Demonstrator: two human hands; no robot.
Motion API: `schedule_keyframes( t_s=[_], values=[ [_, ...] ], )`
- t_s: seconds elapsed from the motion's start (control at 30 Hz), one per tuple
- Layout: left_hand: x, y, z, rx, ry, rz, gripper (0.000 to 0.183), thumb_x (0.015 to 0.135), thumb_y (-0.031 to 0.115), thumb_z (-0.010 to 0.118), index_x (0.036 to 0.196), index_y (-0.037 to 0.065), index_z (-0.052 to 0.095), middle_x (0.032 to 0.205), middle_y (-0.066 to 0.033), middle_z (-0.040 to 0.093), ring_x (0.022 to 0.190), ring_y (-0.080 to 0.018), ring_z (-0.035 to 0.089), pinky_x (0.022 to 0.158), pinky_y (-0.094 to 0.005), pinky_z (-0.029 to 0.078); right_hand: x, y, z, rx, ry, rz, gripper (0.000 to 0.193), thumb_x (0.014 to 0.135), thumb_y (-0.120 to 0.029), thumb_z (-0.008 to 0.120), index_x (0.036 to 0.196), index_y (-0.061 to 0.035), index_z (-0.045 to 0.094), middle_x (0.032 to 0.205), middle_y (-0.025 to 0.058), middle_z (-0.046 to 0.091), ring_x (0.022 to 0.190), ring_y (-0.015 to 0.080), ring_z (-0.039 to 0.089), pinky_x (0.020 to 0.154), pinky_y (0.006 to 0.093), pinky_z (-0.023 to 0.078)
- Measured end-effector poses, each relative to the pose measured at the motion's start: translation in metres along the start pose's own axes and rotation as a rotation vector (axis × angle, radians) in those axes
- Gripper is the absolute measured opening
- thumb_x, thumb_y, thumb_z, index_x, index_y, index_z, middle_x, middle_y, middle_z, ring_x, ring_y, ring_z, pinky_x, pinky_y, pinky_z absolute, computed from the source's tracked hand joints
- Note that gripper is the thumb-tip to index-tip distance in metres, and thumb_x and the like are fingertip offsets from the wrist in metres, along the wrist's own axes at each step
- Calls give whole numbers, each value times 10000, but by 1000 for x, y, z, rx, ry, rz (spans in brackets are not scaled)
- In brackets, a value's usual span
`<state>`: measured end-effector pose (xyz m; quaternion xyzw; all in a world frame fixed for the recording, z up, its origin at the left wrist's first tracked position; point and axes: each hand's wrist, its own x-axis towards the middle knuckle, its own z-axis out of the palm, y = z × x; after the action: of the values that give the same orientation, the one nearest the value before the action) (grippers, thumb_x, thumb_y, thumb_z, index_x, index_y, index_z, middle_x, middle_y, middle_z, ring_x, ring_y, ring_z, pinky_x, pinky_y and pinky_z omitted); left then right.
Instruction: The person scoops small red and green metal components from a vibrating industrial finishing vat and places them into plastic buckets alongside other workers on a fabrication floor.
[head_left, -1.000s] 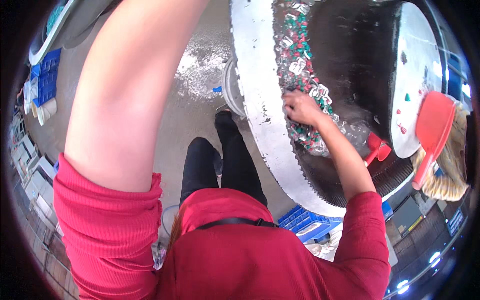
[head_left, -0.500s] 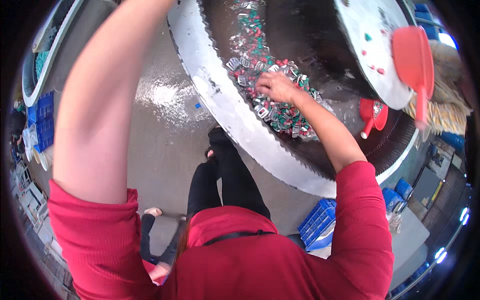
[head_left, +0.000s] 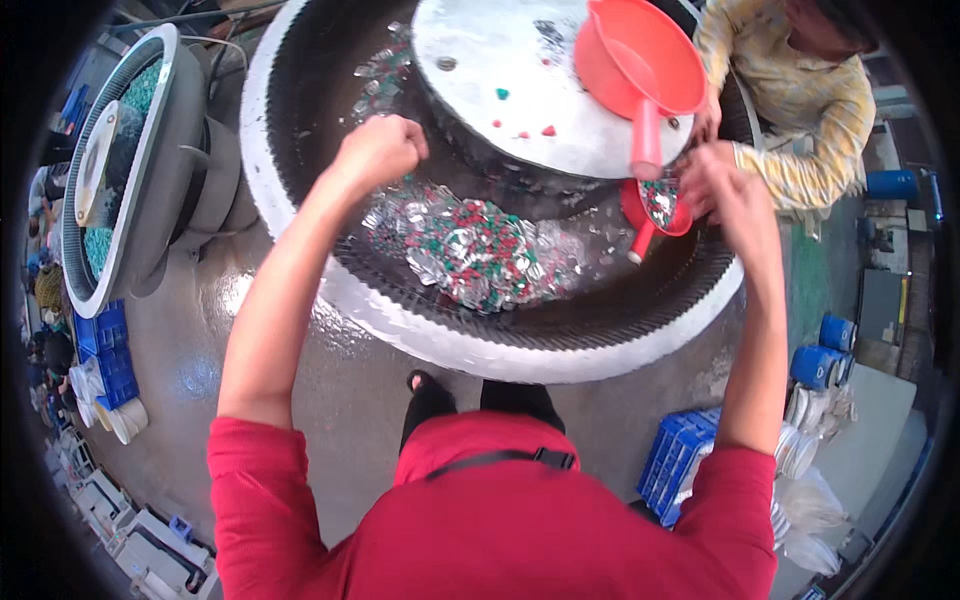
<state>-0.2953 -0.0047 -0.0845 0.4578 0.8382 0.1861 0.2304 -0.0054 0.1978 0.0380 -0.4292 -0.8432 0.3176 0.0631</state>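
Note:
Inside a round dark-walled tub with a pale rim (head_left: 400, 335) lies a pile of clear, green and red small pieces (head_left: 470, 250), some shaped like metal buckles. My left hand (head_left: 380, 150) is held above the tub's left part, its fingers curled in; what they hold, if anything, is hidden. Far to the right, my right hand (head_left: 728, 190) is blurred, beside a small red scoop (head_left: 640, 225) that has green, white and clear pieces in it. Whether its fingers grip anything does not show.
A larger red dipper (head_left: 640, 60) rests on the tub's white central top (head_left: 490, 90). A co-worker in a patterned yellow sleeve (head_left: 820, 150) stands at the far right, hands near the scoop. Another tub (head_left: 85, 300) holds green pieces at left. Blue crates (head_left: 665, 460) stand lower right.
My right hand has left the pile and moved right, to beside the small scoop. My left hand has come into view over the tub. The view has shifted, bringing the co-worker in.

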Motion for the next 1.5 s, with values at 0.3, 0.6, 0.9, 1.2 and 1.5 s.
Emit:
schedule_keyframes(
  t_s=[0.3,0.6,0.9,1.2,1.5],
  values=[
    [73,-5,58,346,-526,-332,320,721,187,510,976,34,626,1030,-164,592,1002,-277,554,853,-361,432,128,41,37,1035,-310,471,689,777,-466,545,1189,40,325,955,216,553,823,273,603,715,361,500],
    [71,-90,114,140,-340,-725,448,748,259,499,1147,56,522,1199,-150,496,1104,-276,487,910,-381,400,-1,62,-42,518,102,294,394,788,-64,422,1162,59,435,1056,136,560,927,198,558,799,289,436],
    [78,-112,201,14,172,-700,420,781,259,462,1159,80,433,1254,-131,378,1184,-318,323,919,-507,334,-44,37,-17,-286,86,304,624,696,-6,434,1291,-173,347,1123,233,510,976,366,538,862,411,418],
    [91,-117,234,54,365,-562,397,787,229,462,1170,131,427,1280,-126,313,1247,-317,192,945,-583,219,-16,94,115,-888,-141,318,687,727,-59,473,1348,-166,198,1100,271,422,617,339,608,534,415,505],
    [91,-149,222,121,417,-525,429,844,308,403,1267,253,362,1358,-110,242,1283,-364,109,950,-648,125,15,176,111,-1035,184,422,713,759,-51,447,1369,-232,126,1287,311,264,592,323,611,474,372,517]
  ],
)
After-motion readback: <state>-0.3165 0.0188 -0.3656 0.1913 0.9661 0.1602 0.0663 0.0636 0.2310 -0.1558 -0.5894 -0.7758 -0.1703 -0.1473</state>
